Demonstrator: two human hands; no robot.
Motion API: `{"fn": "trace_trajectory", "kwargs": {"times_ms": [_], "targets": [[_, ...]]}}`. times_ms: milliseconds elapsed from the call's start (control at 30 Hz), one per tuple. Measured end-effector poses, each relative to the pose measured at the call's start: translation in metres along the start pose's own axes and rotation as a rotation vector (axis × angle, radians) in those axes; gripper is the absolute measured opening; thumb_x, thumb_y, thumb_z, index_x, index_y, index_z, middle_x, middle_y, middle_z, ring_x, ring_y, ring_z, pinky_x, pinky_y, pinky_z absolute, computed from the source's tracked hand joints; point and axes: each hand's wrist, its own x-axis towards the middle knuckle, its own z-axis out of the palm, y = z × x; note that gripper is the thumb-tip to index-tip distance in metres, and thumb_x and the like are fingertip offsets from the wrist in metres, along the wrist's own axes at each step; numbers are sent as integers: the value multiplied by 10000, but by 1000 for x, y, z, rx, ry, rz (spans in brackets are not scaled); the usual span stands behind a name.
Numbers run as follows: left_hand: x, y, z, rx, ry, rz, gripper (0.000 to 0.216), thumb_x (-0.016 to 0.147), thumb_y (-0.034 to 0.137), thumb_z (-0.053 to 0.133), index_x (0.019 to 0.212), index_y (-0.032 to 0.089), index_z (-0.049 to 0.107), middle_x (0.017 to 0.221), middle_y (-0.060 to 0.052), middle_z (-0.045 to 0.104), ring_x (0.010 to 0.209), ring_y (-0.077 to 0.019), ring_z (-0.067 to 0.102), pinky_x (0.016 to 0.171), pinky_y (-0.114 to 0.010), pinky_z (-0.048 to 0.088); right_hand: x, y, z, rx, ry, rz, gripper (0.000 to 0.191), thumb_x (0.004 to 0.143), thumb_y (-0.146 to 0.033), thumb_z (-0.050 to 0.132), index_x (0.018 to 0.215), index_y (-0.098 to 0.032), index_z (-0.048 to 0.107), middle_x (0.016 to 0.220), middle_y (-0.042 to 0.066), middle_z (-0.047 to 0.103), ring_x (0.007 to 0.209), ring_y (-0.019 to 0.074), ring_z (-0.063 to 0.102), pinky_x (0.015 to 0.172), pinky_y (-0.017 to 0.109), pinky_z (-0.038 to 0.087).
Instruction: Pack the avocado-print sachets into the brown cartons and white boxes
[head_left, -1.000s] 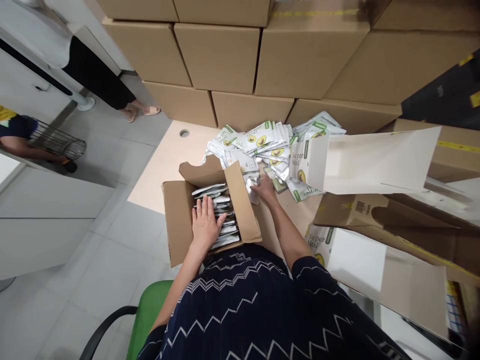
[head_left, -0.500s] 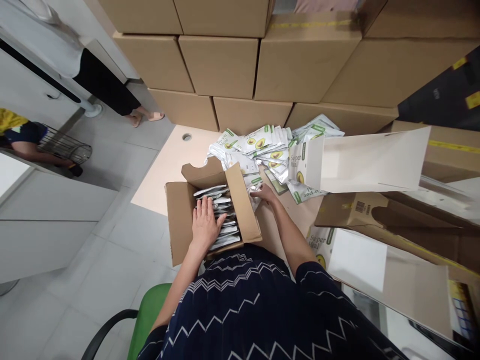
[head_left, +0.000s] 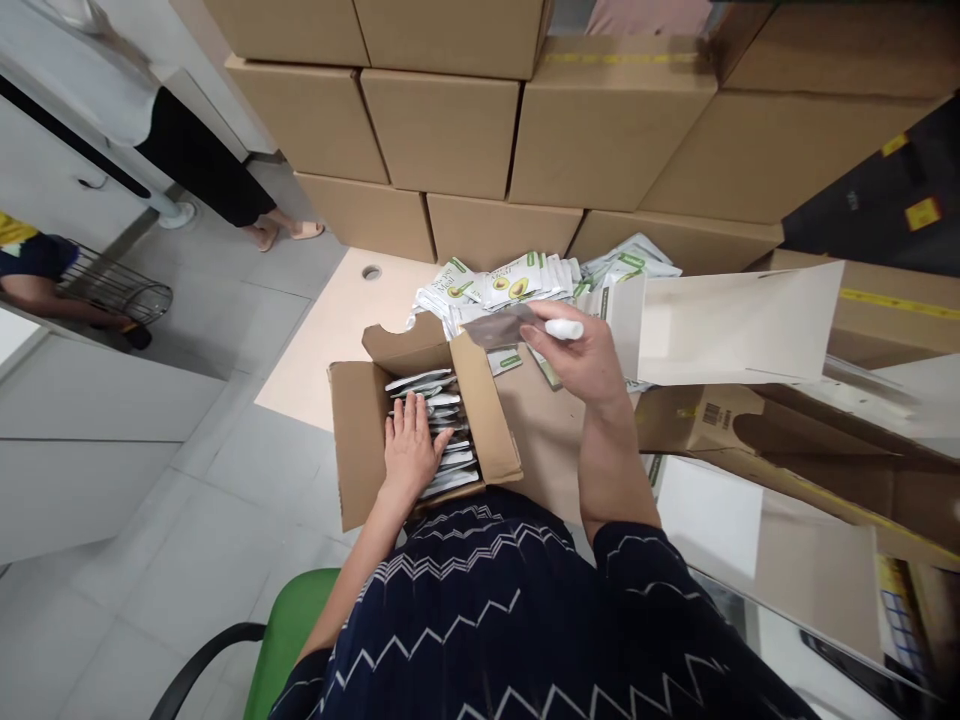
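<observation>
My left hand [head_left: 409,447] lies flat, fingers stretched, on a row of silver sachets standing inside an open cardboard box [head_left: 357,440] on my lap. My right hand [head_left: 581,358] is raised above the table, closed on a sachet [head_left: 504,327] held out flat over the box's right flap. A heap of white and green avocado-print sachets [head_left: 517,283] lies on the table just beyond.
Stacked brown cartons [head_left: 480,120] wall off the back of the beige table [head_left: 330,330]. An open white carton flap [head_left: 735,320] and flattened cardboard [head_left: 787,440] lie at right. A green chair [head_left: 289,630] is under me. Other people stand at far left [head_left: 202,160].
My right hand has lifted from the edge of the heap with one sachet and now holds it higher, above the box flap. The left hand has stayed on the sachets in the box.
</observation>
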Motion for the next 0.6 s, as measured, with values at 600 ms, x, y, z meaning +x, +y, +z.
{"fn": "trace_trajectory", "kwargs": {"times_ms": [600], "targets": [[-4, -1, 7, -7, 45, -3, 742, 951, 553, 365, 1504, 60, 322, 1580, -175, 293, 1466, -366, 257, 1154, -538, 301, 51, 43, 174, -625, -1031, -179, 301, 874, -106, 514, 1095, -168, 709, 1073, 129, 730, 960, 236, 689, 684, 246, 426]]}}
